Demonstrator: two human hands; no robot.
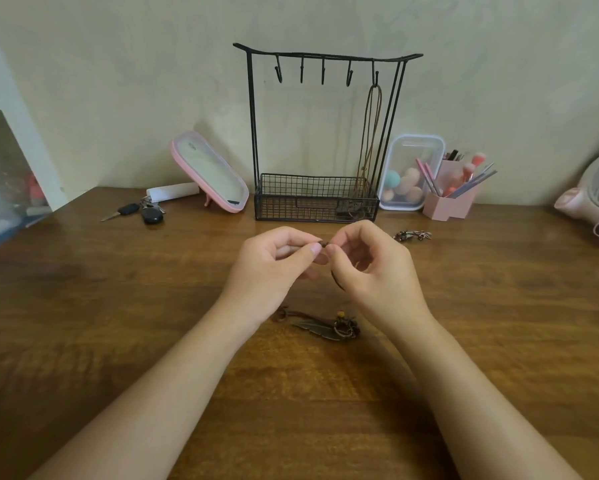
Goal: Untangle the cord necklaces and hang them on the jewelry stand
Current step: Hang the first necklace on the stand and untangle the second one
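A black wire jewelry stand (325, 57) stands at the back of the wooden table, with several hooks on its top bar. One brown cord necklace (372, 133) hangs from the rightmost hook, its pendant down in the mesh basket. My left hand (277, 261) and my right hand (367, 265) meet in front of the stand, both pinching a dark brown cord (323, 243) between thumb and fingertips. The cord runs down under my right hand. Its feather pendant (325, 329) with beads lies on the table between my wrists.
A pink mirror (210, 171) leans left of the stand, with keys (142, 211) beside it. A clear box of sponges (409, 171) and a pink brush holder (454, 195) sit to the right. A metal pendant (412, 235) lies near my right hand. A pink fan (595, 202) sits far right.
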